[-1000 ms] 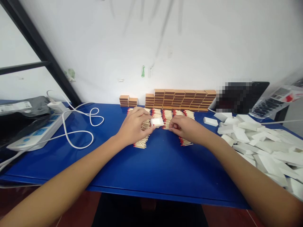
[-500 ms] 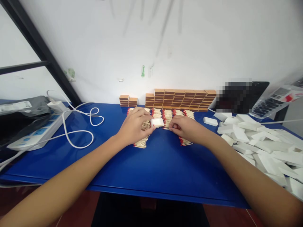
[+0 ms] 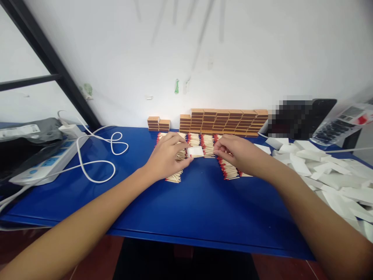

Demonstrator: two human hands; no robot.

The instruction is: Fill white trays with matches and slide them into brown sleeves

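Observation:
My left hand (image 3: 170, 155) pinches a small white matchbox tray (image 3: 196, 151) between thumb and fingertips, above the rows of matches. A few matches with a red head show along the tray's near side. To the right, my right hand (image 3: 233, 152) is closed, thumb against fingers, over red-headed matches (image 3: 229, 169); what its fingertips hold, if anything, is too small to make out. Between the hands lies another row of matches (image 3: 208, 144). More matches (image 3: 174, 178) stick out beneath my left hand.
Brown matchboxes (image 3: 221, 120) are stacked along the wall, with a smaller stack (image 3: 158, 123) to their left. Loose white trays (image 3: 326, 175) are heaped at the right, near a dark phone (image 3: 322, 116). A white cable (image 3: 112, 167) and power strip (image 3: 49, 163) lie left.
My right hand has shifted slightly right and up, uncovering more of the matches below it. Matches now show at the near side of the tray, which my left hand still holds.

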